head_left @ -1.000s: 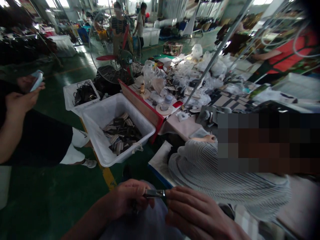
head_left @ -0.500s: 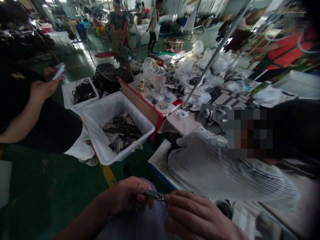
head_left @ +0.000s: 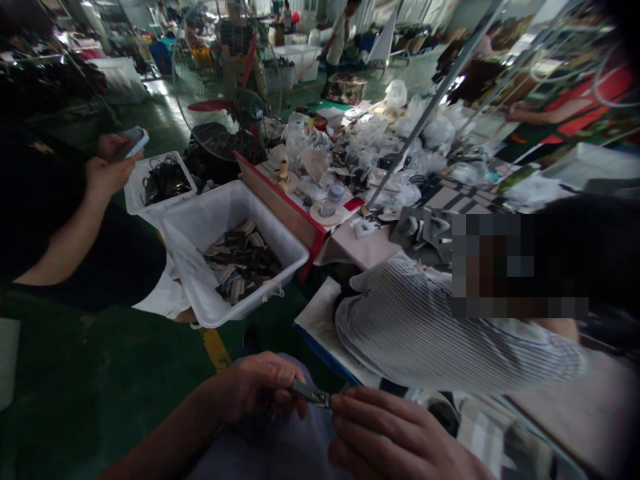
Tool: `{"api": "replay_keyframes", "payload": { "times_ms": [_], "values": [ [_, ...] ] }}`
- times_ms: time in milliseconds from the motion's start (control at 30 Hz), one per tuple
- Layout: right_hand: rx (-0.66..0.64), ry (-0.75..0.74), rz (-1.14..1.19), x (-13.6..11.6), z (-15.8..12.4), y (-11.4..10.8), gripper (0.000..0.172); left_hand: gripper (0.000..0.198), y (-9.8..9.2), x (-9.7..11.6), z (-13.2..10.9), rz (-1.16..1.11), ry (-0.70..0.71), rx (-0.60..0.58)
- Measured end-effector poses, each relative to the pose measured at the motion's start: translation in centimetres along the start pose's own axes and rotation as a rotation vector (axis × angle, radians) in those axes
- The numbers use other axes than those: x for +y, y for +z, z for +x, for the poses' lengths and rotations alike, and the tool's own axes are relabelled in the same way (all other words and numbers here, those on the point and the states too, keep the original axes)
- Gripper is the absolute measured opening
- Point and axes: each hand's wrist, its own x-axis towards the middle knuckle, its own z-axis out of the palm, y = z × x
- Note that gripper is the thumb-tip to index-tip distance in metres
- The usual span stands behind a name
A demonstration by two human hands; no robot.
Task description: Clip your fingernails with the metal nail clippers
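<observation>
My left hand (head_left: 254, 388) is closed around a silver nail clipper (head_left: 310, 393), thumb on top of its lever. The clipper's jaw end points right, against the fingertips of my right hand (head_left: 393, 430). The fingers of that right hand lie side by side, stretched toward the clipper and slightly bent, not wrapped around anything. Both hands are low in the view, above my lap. Whether the jaws touch a nail is too small to tell.
A white bin (head_left: 177, 257) with dark strips stands ahead, beside a smaller tray (head_left: 131, 190) of black cords. A person holds a phone (head_left: 136, 141) at left. Someone in a striped shirt (head_left: 415, 327) leans at the right. A fan (head_left: 250, 107) and cluttered table (head_left: 350, 250) stand beyond.
My hands and the nail clipper stay nearly in place. The person with the phone has shifted right, as has a walking person at the back. The striped-shirt person's head has moved slightly.
</observation>
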Motion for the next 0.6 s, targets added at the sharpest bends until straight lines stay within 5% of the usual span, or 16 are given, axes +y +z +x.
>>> {"api": "replay_keyframes", "payload": {
  "times_ms": [400,600],
  "values": [
    [0.141,-0.037,-0.013,0.1,-0.8,1.7,0.025,0.049,-0.1,-0.7,0.0,-0.006,0.036,-0.012],
    [0.004,0.000,-0.010,-0.8,-0.5,0.4,0.031,0.047,0.0,-1.1,0.1,-0.024,0.044,-0.001]
  ]
}}
